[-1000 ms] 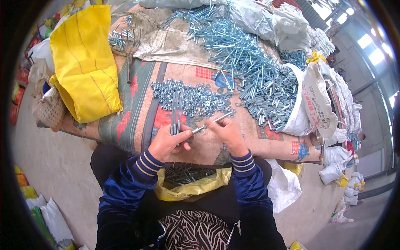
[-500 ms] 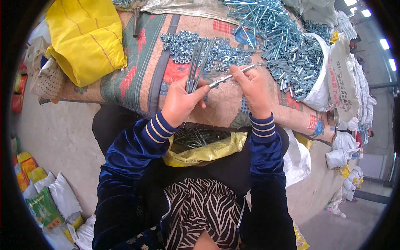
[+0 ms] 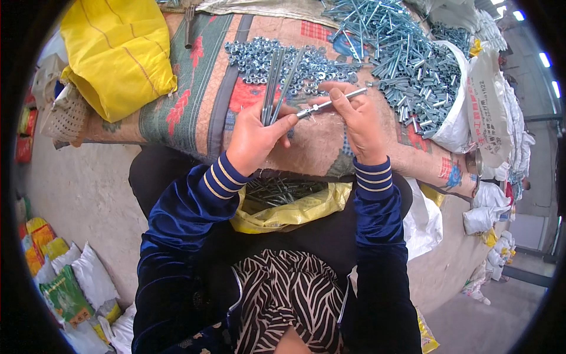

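Observation:
My left hand (image 3: pixel 254 140) is closed around several thin metal rods (image 3: pixel 273 85) that point up and away. Its thumb and finger also pinch the near end of a long bolt (image 3: pixel 320 108) lying crosswise between my hands. Along the bolt sit a nut and a shiny tube-like sleeve. My right hand (image 3: pixel 364 127) grips the bolt's other side between thumb and fingers, with the forefinger raised along it. Beyond my hands, a heap of metal nuts (image 3: pixel 259 62) is spread over the patterned padded surface (image 3: pixel 203 118).
Metal sleeves (image 3: pixel 430 82) spill from a white sack (image 3: pixel 457 133) on the right, beside heaped long bolts (image 3: pixel 368 23). A yellow bag (image 3: pixel 124 53) lies at far left. In my lap, an open yellow sack (image 3: pixel 295 221) holds dark rods. Filled sacks (image 3: pixel 91 277) stand on the floor.
My right forefinger has lifted and the right hand's hold on the bolt has shifted. The left hand keeps its rods. The view has moved slightly.

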`<state>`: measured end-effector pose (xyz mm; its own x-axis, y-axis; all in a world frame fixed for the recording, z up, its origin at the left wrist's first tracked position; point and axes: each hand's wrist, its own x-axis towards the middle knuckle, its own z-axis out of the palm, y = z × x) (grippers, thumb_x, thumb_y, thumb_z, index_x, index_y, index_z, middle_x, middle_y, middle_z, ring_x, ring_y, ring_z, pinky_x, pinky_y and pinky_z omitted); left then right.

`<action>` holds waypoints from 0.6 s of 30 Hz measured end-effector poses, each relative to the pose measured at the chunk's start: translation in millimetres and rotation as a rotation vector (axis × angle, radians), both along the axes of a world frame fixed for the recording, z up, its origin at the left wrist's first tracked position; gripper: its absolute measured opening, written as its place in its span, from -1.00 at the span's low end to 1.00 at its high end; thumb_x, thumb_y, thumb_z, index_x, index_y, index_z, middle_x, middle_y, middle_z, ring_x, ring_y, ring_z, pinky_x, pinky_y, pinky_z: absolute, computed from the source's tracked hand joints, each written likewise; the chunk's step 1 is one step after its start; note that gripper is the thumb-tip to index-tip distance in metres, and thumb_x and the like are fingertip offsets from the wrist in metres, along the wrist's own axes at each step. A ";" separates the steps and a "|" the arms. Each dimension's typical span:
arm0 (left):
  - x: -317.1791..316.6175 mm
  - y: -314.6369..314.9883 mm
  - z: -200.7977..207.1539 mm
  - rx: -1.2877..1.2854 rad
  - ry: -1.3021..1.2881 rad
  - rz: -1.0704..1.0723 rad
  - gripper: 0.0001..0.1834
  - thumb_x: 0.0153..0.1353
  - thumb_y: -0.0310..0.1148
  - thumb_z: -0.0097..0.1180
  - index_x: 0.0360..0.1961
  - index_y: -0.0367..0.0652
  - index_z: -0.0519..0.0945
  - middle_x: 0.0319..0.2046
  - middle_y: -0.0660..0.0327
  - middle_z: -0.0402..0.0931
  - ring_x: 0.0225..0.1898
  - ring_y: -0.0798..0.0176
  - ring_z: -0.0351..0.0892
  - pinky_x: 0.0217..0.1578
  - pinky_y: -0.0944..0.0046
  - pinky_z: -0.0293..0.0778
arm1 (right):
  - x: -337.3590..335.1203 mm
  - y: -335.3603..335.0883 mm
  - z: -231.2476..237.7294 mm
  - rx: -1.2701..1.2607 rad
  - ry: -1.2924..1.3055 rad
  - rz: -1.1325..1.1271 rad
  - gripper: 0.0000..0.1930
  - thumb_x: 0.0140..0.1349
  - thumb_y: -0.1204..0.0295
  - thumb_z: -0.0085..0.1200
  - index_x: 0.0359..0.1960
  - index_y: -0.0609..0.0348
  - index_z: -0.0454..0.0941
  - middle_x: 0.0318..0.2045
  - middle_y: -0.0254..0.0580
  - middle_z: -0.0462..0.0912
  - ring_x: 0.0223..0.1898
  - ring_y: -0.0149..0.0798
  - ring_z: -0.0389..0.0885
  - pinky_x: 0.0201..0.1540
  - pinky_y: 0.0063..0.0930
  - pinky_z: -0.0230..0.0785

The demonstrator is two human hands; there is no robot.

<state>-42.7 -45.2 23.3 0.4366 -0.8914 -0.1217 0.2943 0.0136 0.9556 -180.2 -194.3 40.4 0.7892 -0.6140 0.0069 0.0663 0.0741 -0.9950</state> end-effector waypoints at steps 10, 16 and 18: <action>3.0 -2.6 -4.3 -0.037 0.004 0.018 -0.83 0.15 -0.51 0.19 -0.25 -0.34 0.54 -0.48 0.26 0.53 -0.63 0.45 0.47 -0.60 0.48 0.39 | -2.2 -3.9 -5.5 -0.186 0.207 -0.089 -0.65 0.26 0.31 0.13 -0.07 0.37 0.52 -0.48 -0.37 0.58 -0.52 -0.53 0.47 -0.44 -0.58 0.37; 3.1 0.2 -1.4 -0.015 0.010 0.007 -0.83 0.15 -0.52 0.20 -0.25 -0.34 0.53 -0.47 0.26 0.53 -0.63 0.44 0.47 -0.60 0.48 0.40 | 8.4 12.0 8.2 0.093 -0.119 -0.153 -0.56 0.21 0.24 0.19 -0.03 0.37 0.49 -0.42 -0.28 0.62 -0.46 -0.50 0.51 -0.36 -0.59 0.40; 3.2 0.4 -3.0 -0.007 -0.001 -0.001 -0.82 0.17 -0.47 0.19 -0.23 -0.32 0.53 -0.46 0.27 0.53 -0.61 0.46 0.46 -0.58 0.49 0.37 | 0.0 0.4 18.3 -0.204 0.573 -0.089 -0.52 0.22 0.25 0.18 0.01 0.42 0.43 -0.31 -0.12 0.66 -0.29 -0.44 0.60 -0.23 -0.62 0.42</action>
<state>-39.5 -44.9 20.3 0.4359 -0.8927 -0.1146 0.2931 0.0204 0.9559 -180.3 -193.8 58.7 0.6479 -0.7089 -0.2786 -0.4862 -0.1033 -0.8677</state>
